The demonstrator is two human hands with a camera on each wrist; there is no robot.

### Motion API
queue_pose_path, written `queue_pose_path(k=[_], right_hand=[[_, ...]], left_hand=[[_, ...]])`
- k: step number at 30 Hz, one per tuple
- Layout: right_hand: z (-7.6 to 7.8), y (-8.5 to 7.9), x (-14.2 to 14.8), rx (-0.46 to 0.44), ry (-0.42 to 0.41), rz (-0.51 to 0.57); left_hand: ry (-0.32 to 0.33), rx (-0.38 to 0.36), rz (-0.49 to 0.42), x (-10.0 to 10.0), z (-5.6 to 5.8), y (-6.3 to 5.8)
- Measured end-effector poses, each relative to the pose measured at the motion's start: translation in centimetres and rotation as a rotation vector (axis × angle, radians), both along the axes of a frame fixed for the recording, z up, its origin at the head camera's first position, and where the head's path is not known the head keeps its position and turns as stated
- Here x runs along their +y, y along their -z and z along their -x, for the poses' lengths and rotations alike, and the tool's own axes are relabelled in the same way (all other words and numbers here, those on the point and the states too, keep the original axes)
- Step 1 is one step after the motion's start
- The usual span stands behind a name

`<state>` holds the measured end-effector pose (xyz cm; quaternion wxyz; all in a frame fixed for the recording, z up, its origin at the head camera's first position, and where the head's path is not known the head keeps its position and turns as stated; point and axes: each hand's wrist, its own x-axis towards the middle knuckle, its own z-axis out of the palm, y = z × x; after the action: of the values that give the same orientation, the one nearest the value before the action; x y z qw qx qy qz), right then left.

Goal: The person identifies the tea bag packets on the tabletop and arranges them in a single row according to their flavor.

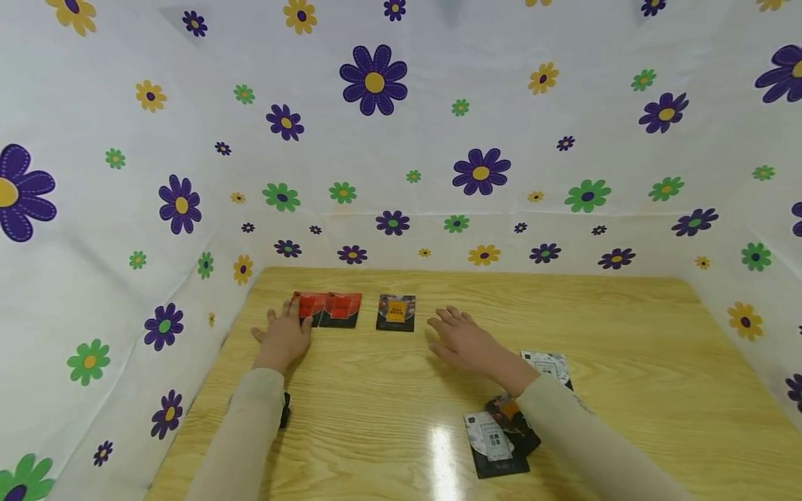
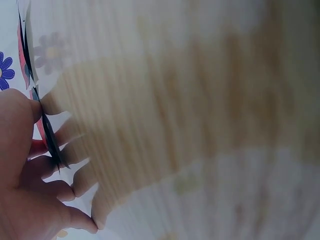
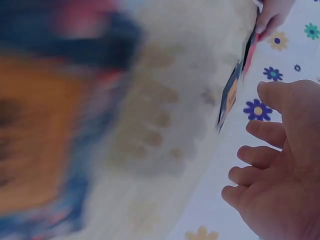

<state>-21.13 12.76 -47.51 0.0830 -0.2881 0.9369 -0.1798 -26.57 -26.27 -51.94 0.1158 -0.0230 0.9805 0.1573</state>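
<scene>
Table [image 1: 376, 390]: wood-grained
Far left: two red-and-black packets [image 1: 340, 309]
Beside them: orange-labelled packet [image 1: 396, 313]
Near right: white-and-black packets [image 1: 496, 445], one overlapping a dark packet [image 1: 515, 423]

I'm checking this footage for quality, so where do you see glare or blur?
Head view: bright glare on the tabletop at the bottom edge; left wrist view: the tabletop blurs toward the right; right wrist view: the orange-fronted packet at left is heavily blurred, the right hand clearer.
</scene>
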Motion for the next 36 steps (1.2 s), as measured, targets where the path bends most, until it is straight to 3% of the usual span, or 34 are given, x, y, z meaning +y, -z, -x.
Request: queue_pose_path(k=[11, 19, 30, 36], right_hand=[[-6.3, 1.0, 6.8, 0.058, 0.062, 0.083], [-10.1, 1.7, 10.2, 0.086, 0.154, 0.115], [-12.9, 2.3, 12.0, 0.125, 0.159, 0.091], [-13.5, 2.5, 12.6, 0.097, 0.109, 0.086]], left_hand=[[0.003, -0.007, -0.002, 0.0, -0.1, 0.0], [0.006, -0.010, 0.004, 0.1, -0.1, -0.1], [0.006, -0.006, 0.013, -0.2, -0.1, 0.4], [0.005, 0.002, 0.002, -0.1, 0.0, 0.4]])
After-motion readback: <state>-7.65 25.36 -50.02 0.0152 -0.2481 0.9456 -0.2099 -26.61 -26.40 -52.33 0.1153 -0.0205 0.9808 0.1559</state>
